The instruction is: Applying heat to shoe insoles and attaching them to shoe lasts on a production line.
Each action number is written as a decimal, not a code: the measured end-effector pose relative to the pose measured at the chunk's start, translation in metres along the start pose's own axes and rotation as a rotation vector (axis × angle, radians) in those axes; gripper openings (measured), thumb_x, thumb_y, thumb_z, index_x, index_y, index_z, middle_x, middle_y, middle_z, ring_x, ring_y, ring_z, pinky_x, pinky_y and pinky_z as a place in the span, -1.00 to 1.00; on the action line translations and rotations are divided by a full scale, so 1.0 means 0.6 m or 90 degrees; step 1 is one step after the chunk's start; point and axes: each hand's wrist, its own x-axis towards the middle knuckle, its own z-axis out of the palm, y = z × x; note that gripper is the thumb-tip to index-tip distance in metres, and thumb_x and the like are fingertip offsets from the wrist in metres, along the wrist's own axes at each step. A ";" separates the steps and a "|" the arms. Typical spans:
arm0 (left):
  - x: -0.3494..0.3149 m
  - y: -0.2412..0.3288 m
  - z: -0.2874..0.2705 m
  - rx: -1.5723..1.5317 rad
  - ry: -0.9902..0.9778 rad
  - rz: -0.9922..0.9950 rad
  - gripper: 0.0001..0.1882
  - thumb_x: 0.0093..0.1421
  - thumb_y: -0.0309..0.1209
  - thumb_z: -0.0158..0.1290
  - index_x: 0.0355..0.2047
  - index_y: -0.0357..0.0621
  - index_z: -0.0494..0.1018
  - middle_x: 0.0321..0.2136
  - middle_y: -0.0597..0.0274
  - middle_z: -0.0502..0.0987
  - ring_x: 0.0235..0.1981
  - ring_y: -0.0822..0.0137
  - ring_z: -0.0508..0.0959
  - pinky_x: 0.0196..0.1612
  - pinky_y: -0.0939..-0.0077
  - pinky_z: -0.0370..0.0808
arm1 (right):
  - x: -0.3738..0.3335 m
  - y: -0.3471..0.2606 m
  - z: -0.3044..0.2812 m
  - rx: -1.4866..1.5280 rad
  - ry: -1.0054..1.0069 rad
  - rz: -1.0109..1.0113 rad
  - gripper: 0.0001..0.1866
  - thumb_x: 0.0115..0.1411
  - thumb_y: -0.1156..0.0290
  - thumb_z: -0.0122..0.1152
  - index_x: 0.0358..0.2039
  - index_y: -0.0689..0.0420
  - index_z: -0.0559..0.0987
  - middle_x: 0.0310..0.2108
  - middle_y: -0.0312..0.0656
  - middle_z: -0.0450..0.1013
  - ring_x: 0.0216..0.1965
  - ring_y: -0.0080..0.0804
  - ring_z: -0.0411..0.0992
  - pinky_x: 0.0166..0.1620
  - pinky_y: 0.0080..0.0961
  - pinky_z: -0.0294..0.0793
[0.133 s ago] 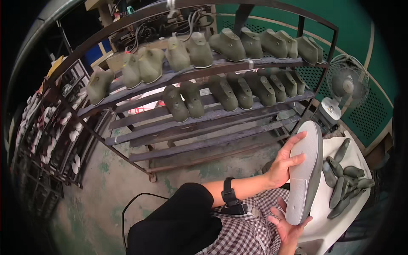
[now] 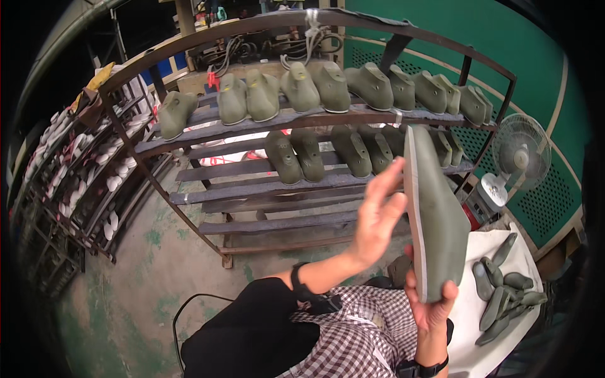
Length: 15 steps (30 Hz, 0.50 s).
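The fingers (image 2: 386, 189) of the left hand (image 2: 377, 217) are spread wide and loose, holding nothing, with their tips just beside the pale edge of the grey-green shoe form (image 2: 435, 214) in the right centre of the frame; whether they touch it cannot be told. The right hand (image 2: 428, 309), lower right of centre, is closed around the bottom end of that form, thumb up one side and fingertips curled over the lower edge, so the form stands nearly upright with its narrow end pointing to the top of the frame. Each wrist carries a dark wristband (image 2: 301, 288), and below the hands lie a checked shirt (image 2: 353, 340) and dark trousers (image 2: 252, 340) at the bottom centre. To the right of the hands a white cloth (image 2: 469, 309) covers a surface in the lower right, with a loose pile of thin grey-green insoles (image 2: 504, 290) lying on it. Behind the raised form a metal rack (image 2: 283, 120) fills the upper middle of the frame, its slatted shelves holding two rows of olive shoe forms (image 2: 302, 88) set side by side. A white fan (image 2: 520, 154) stands at the right edge against a green wall (image 2: 542, 75). At the far left another rack (image 2: 82, 170) carries many white pieces, too small to tell apart. A black cable (image 2: 183, 309) lies on the stained concrete floor (image 2: 157, 264) in the lower left
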 end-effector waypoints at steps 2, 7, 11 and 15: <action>-0.027 0.110 -0.052 0.002 -0.001 0.002 0.13 0.23 0.01 0.18 0.46 -0.10 -0.38 0.46 0.02 -0.22 0.46 0.01 -0.09 0.39 0.14 0.03 | 0.084 0.014 0.069 -0.355 0.008 -0.059 -0.05 0.05 0.20 0.40 0.37 0.19 0.14 0.17 0.17 0.30 0.06 -0.09 0.46 0.12 -0.18 0.49; -0.018 0.210 -0.130 -0.026 0.252 0.140 0.27 0.03 -0.30 0.29 0.45 -0.04 -0.49 0.30 -0.04 0.07 0.26 0.08 0.25 0.28 0.17 0.27 | 0.201 0.051 0.305 -0.924 -0.346 -0.250 0.01 0.01 0.42 0.42 0.43 0.03 0.07 0.35 0.30 -0.05 0.32 0.23 0.14 0.26 -0.10 0.30; 0.043 0.300 -0.287 0.024 0.235 0.085 0.14 0.06 -0.39 0.16 0.46 -0.08 -0.40 0.23 -0.03 0.22 0.18 0.12 0.37 0.22 0.18 0.37 | 0.166 0.033 0.328 -1.047 -0.460 -0.353 -0.10 -0.04 0.40 0.48 0.34 0.03 0.29 0.38 0.20 -0.01 0.38 0.33 0.00 0.33 0.05 0.11; 0.119 0.382 -0.462 0.097 0.202 -0.110 -0.08 0.20 -0.21 0.08 0.45 -0.04 -0.17 0.15 0.03 0.39 0.03 0.19 0.53 0.12 0.20 0.48 | 0.095 -0.037 0.259 -1.012 -0.358 -0.385 -0.23 -0.12 0.42 0.51 0.18 0.09 0.45 0.28 0.17 0.20 0.30 0.27 0.17 0.28 0.06 0.20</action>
